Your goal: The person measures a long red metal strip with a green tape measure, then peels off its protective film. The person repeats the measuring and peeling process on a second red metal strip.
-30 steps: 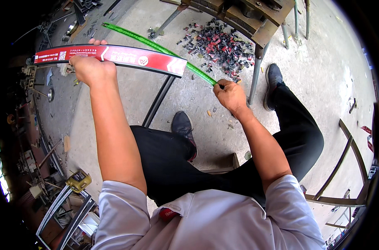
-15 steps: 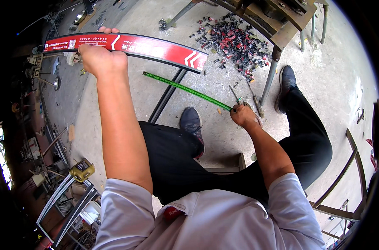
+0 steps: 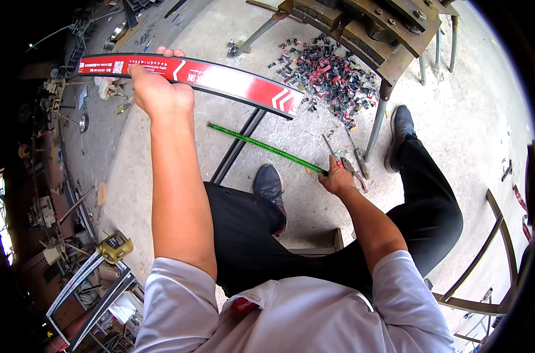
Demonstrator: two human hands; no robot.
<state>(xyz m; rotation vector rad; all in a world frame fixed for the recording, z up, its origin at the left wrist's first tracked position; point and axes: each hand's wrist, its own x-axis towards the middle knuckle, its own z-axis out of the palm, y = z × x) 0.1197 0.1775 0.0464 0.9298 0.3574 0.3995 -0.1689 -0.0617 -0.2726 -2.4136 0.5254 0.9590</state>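
My left hand (image 3: 163,88) is closed around a curved profile strip (image 3: 241,93), with the thumb on the near side and the fingertips over the far edge. Its face is covered in red film with white markings, and its edges are black. A dark straight bar (image 3: 239,147) runs from beneath the strip's right end down to my left knee. My right hand (image 3: 338,177) is closed on the right end of a green measuring tape (image 3: 267,147). The tape stretches left across the dark bar, apart from the strip, and its far end touches nothing I can see.
Black and red scraps (image 3: 335,76) lie piled beneath a heavy metal workbench (image 3: 370,50). Pliers (image 3: 351,167) and other hand tools rest beside my right hand. A yellow tool (image 3: 115,247) sits on frames at lower left. Curved metal frames (image 3: 476,259) stand at the right.
The strip and my left hand have shifted slightly right and nearer. My right hand and the tape have come nearer too. The view itself has moved a little; both grips stay the same.
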